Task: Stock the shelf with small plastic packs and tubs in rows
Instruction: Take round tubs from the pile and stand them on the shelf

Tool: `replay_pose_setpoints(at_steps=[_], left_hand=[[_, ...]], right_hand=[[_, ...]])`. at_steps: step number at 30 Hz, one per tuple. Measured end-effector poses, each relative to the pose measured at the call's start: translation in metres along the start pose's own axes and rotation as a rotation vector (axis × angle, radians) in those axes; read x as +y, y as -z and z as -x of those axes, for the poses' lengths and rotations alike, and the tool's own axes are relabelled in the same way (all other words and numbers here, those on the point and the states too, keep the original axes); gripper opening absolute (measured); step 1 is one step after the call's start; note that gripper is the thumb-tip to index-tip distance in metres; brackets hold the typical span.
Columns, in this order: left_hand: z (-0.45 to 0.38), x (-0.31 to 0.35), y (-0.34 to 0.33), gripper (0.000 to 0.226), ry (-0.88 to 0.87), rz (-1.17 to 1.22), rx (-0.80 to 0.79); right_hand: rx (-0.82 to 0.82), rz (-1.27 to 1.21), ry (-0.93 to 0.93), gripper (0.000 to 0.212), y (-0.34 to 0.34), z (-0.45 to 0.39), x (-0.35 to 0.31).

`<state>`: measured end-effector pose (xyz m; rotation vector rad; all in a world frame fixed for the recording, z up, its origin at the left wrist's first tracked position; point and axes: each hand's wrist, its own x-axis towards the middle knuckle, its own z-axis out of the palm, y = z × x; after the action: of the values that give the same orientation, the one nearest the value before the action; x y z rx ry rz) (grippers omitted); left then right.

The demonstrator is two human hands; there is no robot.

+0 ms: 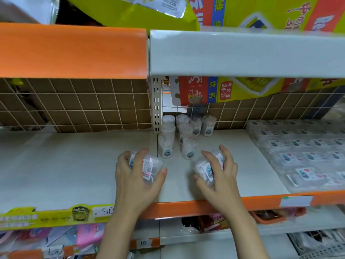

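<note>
White shelf [233, 165], left hand [136, 176] gripping clear tub [149, 167], right hand [222, 172] gripping another tub [205, 171], labels blurred.

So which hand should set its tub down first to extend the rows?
Probably the right hand. Its tub hovers just in front of the standing tubs, over bare shelf. The left hand holds its tub near the shelf seam, left of the rows.

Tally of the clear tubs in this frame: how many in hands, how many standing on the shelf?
Tubs held in the left hand: 1
Tubs held in the right hand: 1
Tubs standing on the shelf: about 8, back ones blurred
Total: about 10
</note>
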<state>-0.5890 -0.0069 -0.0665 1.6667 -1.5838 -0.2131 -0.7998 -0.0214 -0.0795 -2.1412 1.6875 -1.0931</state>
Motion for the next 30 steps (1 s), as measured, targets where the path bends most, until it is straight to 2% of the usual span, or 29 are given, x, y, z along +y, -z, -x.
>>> replay_pose_setpoints(at_steps=[8, 12, 13, 18, 20, 22, 26, 30], left_hand=[[-0.015, 0.01, -0.02, 0.063, -0.008, -0.015, 0.076], [-0.017, 0.038, -0.046, 0.103, 0.026, -0.017, -0.023], [-0.016, 0.047, -0.055, 0.107, 0.008, -0.013, -0.038], [-0.002, 0.097, -0.11, 0.095, -0.086, -0.005, 0.012], [0.006, 0.123, -0.131, 0.087, -0.113, 0.012, 0.035], [0.012, 0.145, -0.148, 0.083, -0.144, 0.019, 0.011], [0.023, 0.179, -0.167, 0.075, -0.113, 0.094, -0.071], [0.025, 0.197, -0.176, 0.081, -0.103, 0.038, -0.106]], right_hand=[[0.118, -0.153, -0.121, 0.059, 0.017, -0.008, 0.029], [0.287, -0.108, -0.12, 0.064, 0.038, -0.013, 0.059], [0.312, -0.115, -0.121, 0.068, 0.045, -0.014, 0.068], [0.237, -0.109, -0.142, 0.089, 0.089, -0.022, 0.12], [0.269, -0.102, -0.116, 0.087, 0.11, -0.024, 0.143], [0.34, -0.088, -0.081, 0.082, 0.129, -0.025, 0.166], [0.377, -0.012, -0.075, 0.075, 0.158, -0.023, 0.199], [0.359, 0.035, -0.074, 0.073, 0.171, -0.023, 0.22]])
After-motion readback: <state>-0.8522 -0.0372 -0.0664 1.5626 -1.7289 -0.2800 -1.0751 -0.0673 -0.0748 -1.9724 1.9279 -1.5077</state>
